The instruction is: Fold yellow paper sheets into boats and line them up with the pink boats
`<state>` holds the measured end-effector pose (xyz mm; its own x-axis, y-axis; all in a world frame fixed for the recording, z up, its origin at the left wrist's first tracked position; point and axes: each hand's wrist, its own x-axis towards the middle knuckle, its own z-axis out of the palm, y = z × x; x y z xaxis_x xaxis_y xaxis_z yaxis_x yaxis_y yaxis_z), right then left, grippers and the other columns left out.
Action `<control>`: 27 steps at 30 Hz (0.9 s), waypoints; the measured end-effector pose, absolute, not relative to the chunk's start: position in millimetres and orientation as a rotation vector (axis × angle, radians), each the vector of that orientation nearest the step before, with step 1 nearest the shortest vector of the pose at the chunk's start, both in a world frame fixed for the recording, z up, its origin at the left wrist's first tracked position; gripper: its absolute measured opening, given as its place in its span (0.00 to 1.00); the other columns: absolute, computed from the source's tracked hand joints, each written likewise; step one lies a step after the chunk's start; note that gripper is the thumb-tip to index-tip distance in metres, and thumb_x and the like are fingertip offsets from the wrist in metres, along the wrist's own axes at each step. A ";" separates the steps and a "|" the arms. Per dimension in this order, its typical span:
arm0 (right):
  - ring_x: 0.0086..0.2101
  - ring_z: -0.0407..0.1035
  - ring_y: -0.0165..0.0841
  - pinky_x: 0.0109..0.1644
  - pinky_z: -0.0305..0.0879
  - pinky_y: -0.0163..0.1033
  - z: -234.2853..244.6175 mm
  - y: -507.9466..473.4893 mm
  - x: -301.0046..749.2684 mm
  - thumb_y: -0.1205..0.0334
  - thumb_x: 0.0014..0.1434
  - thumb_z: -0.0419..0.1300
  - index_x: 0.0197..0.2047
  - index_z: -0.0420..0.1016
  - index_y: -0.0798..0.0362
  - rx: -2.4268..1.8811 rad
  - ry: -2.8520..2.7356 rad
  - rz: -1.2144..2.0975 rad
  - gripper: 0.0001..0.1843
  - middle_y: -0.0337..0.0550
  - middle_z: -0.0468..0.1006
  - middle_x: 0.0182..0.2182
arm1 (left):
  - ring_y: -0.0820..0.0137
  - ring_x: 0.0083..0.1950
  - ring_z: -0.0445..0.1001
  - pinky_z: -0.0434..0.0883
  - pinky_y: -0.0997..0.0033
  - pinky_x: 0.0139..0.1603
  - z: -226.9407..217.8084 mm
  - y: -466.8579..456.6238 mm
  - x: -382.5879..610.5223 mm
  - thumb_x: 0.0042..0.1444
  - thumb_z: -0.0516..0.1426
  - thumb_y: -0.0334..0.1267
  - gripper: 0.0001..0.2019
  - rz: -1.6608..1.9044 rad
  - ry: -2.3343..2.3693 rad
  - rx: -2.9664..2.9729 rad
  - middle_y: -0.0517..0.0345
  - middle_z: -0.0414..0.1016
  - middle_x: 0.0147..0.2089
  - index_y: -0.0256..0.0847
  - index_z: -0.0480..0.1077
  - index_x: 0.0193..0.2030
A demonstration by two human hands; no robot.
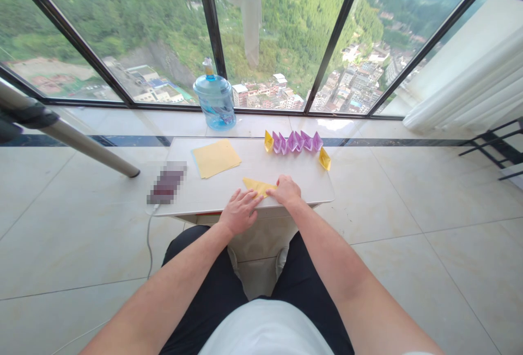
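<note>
A partly folded yellow paper [256,185] lies near the front edge of a small white table [302,181]. My left hand [239,211] lies flat on the table with fingers stretched toward the paper's near edge. My right hand [286,189] is curled, its fingers pressing down on the paper's right end. A stack of flat yellow sheets [215,158] lies at the back left of the table. Along the back edge stands a row of folded paper boats, several purple ones [297,141] with a yellow boat [268,141] at the left end and another yellow boat [324,158] at the right.
A blurred dark device [166,183] with a cable lies on the table's left end. A blue water jug [215,101] stands on the sill by the large windows. A metal pole [77,141] slants in from the left. White curtains [461,83] hang right; a black rack [498,148] stands beside them.
</note>
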<state>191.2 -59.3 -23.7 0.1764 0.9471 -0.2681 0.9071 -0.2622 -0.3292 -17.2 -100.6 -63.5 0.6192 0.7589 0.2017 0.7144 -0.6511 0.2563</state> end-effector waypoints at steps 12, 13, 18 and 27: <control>0.39 0.73 0.33 0.40 0.62 0.36 -27.6 -57.2 213.8 0.45 0.53 0.67 0.37 0.74 0.49 -2.318 -1.772 0.651 0.17 0.41 0.79 0.39 | 0.57 0.70 0.61 0.50 0.45 0.73 -62.4 -105.5 -14.6 0.60 0.52 0.37 0.26 0.413 1.274 2.689 0.49 0.68 0.67 0.46 0.66 0.66; 0.39 0.73 0.34 0.40 0.63 0.36 -26.7 -57.2 217.0 0.46 0.54 0.66 0.37 0.74 0.49 -2.330 -1.761 0.650 0.16 0.41 0.79 0.39 | 0.56 0.70 0.61 0.49 0.45 0.73 -62.0 -106.8 -13.6 0.60 0.52 0.37 0.27 0.410 1.282 2.685 0.49 0.68 0.67 0.45 0.65 0.66; 0.42 0.73 0.36 0.45 0.65 0.38 -23.0 -68.3 218.8 0.52 0.63 0.59 0.42 0.77 0.51 -2.362 -1.741 0.468 0.12 0.46 0.79 0.43 | 0.53 0.70 0.61 0.49 0.41 0.72 -62.2 -117.2 1.8 0.59 0.53 0.37 0.27 0.443 1.413 2.623 0.45 0.68 0.66 0.44 0.65 0.67; 0.60 0.61 0.38 0.63 0.55 0.43 -40.4 -116.8 193.3 0.64 0.68 0.48 0.60 0.72 0.51 -1.682 -2.427 0.221 0.20 0.48 0.73 0.58 | 0.51 0.69 0.61 0.49 0.40 0.71 -66.8 -127.2 20.6 0.58 0.54 0.38 0.29 0.470 1.569 2.556 0.44 0.67 0.67 0.44 0.63 0.68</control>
<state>193.3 -116.8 -40.4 -0.3437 0.9370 0.0624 0.9103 0.3488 -0.2231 20.6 -127.2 -66.8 0.4197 0.8841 0.2055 0.8514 -0.4619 0.2483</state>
